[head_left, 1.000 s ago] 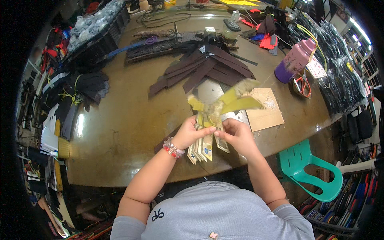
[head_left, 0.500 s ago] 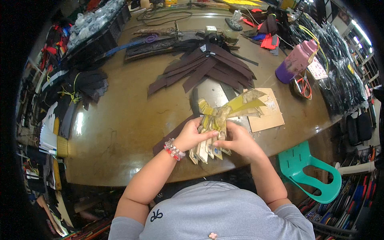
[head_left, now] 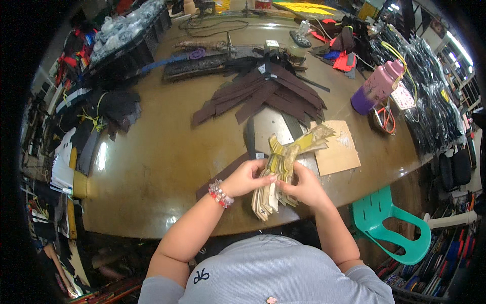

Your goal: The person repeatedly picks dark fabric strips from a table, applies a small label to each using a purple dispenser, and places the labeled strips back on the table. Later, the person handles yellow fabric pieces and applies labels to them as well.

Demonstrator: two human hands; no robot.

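Between my two hands is a bundle of worn yellow and cream flat strips (head_left: 283,158), gathered at its middle and fanning out at both ends. My left hand (head_left: 248,178), with a beaded bracelet at the wrist, closes on the bundle's left side, thumb across the front. On the opposite side, my right hand (head_left: 306,186) grips it with the thumb close to the left one. The bundle's lower ends hang toward the table's near edge. Beside my left hand lies a dark maroon strip (head_left: 215,182), partly covered by that hand.
Beyond the bundle spreads a pile of maroon strips (head_left: 271,96). A tan board (head_left: 341,152) lies right of my hands. Farther right are a pink-purple bottle (head_left: 377,86) and orange-handled scissors (head_left: 388,123). A green plastic chair (head_left: 374,215) stands at the right table edge. Dark strips (head_left: 121,111) lie left.
The bundle has turned a little in my hands, and its lower ends have drawn closer together and dropped nearer to me. Both hands stay on it. The whole view has shifted slightly.
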